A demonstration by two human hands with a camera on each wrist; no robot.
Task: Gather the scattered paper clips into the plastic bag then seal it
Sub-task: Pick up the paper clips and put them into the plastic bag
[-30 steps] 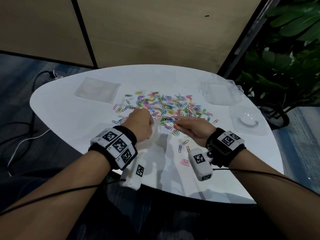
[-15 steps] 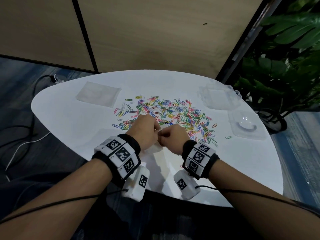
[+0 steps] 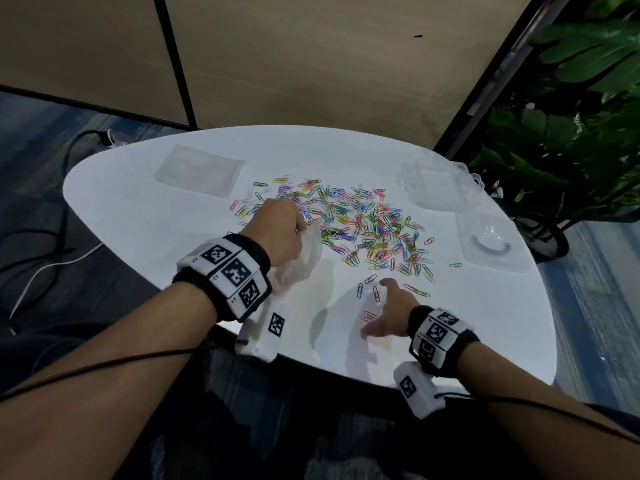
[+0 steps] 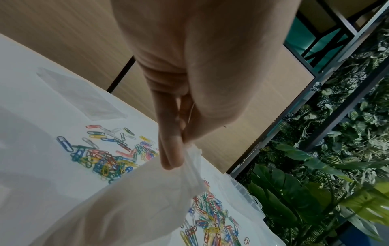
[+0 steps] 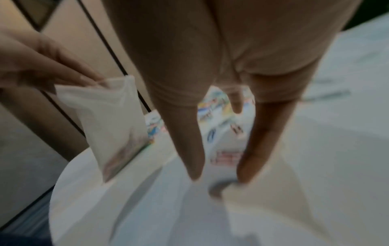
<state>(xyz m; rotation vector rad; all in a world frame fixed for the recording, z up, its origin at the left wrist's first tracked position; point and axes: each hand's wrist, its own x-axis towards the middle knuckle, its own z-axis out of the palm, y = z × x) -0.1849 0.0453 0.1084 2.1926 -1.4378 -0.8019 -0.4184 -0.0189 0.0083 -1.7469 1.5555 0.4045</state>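
Note:
Many coloured paper clips (image 3: pixel 353 223) lie scattered across the middle of the white table (image 3: pixel 145 223). My left hand (image 3: pixel 277 233) pinches the top edge of a small clear plastic bag (image 3: pixel 304 261) and holds it hanging above the table, near the pile's left side. The bag (image 4: pixel 134 199) hangs below my left fingers (image 4: pixel 170 153); its rim is bunched between them. A few clips show in the bag's (image 5: pixel 109 119) bottom. My right hand (image 3: pixel 384 313) is open, fingers spread, low over several stray clips (image 3: pixel 369 317) near the front edge.
A flat clear bag (image 3: pixel 199 173) lies at the back left. Clear plastic boxes (image 3: pixel 440 187) and a lid (image 3: pixel 491 244) sit at the right. A leafy plant (image 3: pixel 571 116) stands beyond the table's right edge.
My right hand left the bag's mouth and swung right and toward me, opening over the stray clips. The left hand kept hold of the bag.

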